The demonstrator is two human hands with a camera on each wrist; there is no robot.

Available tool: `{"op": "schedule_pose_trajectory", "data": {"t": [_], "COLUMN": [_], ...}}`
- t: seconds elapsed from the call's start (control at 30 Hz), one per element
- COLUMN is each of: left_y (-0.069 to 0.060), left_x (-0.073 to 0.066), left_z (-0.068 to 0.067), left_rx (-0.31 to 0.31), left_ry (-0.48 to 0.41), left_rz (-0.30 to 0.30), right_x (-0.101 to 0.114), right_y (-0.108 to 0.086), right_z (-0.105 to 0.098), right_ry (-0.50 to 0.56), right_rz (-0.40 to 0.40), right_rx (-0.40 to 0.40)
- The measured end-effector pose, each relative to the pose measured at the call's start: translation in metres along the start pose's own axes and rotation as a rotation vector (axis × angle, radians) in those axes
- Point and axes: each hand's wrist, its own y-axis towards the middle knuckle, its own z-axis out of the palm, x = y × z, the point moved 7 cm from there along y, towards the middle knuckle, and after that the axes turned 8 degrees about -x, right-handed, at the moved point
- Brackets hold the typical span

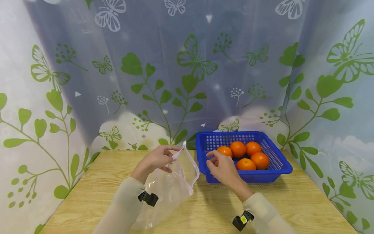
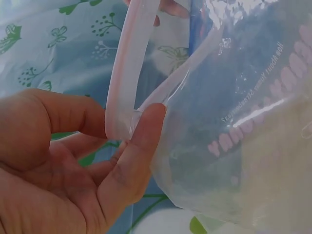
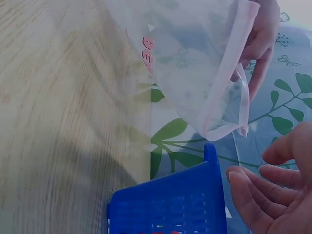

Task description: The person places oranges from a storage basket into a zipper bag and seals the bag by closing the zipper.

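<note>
A clear plastic zip bag (image 1: 166, 188) with a pale pink zip rim hangs with its mouth parted above the table. My left hand (image 1: 156, 161) pinches that rim; in the left wrist view, the thumb and fingers (image 2: 146, 141) meet at the rim's corner. Pink lettering shows on the bag (image 2: 263, 112). My right hand (image 1: 225, 170) hovers over the left side of a blue plastic basket (image 1: 280, 167), its fingers loosely bent and holding nothing. Several oranges (image 1: 260, 161) lie in the basket, one partly hidden behind the right hand.
The wooden table (image 1: 84, 195) carries the basket on its right half. A curtain (image 1: 163, 81) printed with leaves and butterflies stands close behind and on both sides. Each wrist wears a black strap with a small camera (image 1: 150, 198).
</note>
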Motion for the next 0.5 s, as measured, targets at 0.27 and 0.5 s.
{"op": "schedule_pose_trajectory", "data": {"t": [0.27, 0.5], "left_y": [0.004, 0.001], "left_x": [-0.003, -0.005], "left_z": [0.002, 0.005], "left_rx": [-0.036, -0.075], "left_ry": [-0.016, -0.058], "left_rz": [0.016, 0.028], "right_x": [-0.002, -0.006], "right_y": [0.015, 0.034], "right_z": [-0.012, -0.023], "right_ry": [-0.035, -0.189], "right_rz": [-0.011, -0.040], "right_rx": [0.033, 0.087]}}
